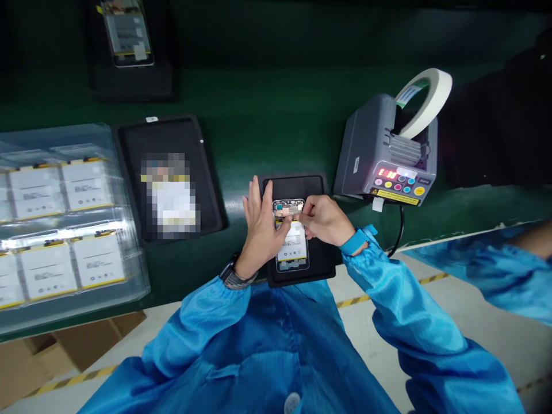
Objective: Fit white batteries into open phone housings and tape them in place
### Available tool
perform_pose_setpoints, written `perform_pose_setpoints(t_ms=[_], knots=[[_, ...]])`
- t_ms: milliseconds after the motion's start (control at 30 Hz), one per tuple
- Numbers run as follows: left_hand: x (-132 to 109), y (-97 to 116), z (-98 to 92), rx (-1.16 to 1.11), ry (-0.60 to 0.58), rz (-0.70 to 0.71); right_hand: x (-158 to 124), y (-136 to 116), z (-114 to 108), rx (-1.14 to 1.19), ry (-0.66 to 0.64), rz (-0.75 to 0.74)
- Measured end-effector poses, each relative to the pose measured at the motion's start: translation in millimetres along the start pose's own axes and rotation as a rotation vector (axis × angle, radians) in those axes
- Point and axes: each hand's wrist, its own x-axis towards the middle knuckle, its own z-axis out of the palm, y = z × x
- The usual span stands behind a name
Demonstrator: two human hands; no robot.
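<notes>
An opened smartphone (293, 248) lies on a black tray (321, 270) at the bench's front edge, its white battery and upper circuit board exposed. My left hand (266, 227) is along the phone's left side, fingers stretched out and the thumb touching near the battery's top edge. At the upper right of the phone, my right hand (325, 219) is closed, thumb and fingertips pinched together close to the board. Whatever sits between those fingertips is too small to make out. Both hands partly cover the phone's middle.
A grey tape dispenser (366, 149) with a white tape roll (435, 106) stands right. Left are a clear plastic tray (135, 287) of batteries and a black tray (211, 201) with a blurred item. Another opened phone (129, 37) lies farther back. A person's blue sleeve (517, 282) shows right.
</notes>
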Motion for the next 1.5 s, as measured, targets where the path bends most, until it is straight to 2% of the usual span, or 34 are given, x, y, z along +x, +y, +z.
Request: perform_pose_setpoints(t_ms=[300, 533, 600, 667, 733, 800, 1200, 1500], knots=[[2, -11, -0.9, -0.037, -0.045, 0.020, 3, 7, -1, 0.042, -0.043, -0.050], [1, -7, -2.1, -0.039, -0.034, 0.020, -2, 8, -2, 0.020, -0.040, -0.085], [0, -4, -3.1, -0.036, -0.036, 0.021, -9, 8, 0, -0.072, -0.008, -0.127], [0, -2, -4.6, -0.028, -0.035, 0.019, -19, 9, 5, -0.247, 0.083, -0.155], [-1, -1, -6.6, -0.019, -0.041, 0.016, -30, 9, 12, -0.428, 0.179, -0.132], [-2, 1, -8.8, -0.015, -0.057, 0.015, -36, 8, 17, -0.525, 0.214, -0.072], [-1, 9, -11.3, -0.001, -0.057, -0.046, -28, 0, 8, -0.507, 0.090, -0.013], [0, 10, -12.5, 0.011, -0.066, -0.073, -25, -1, 6, -0.502, 0.050, 0.001]])
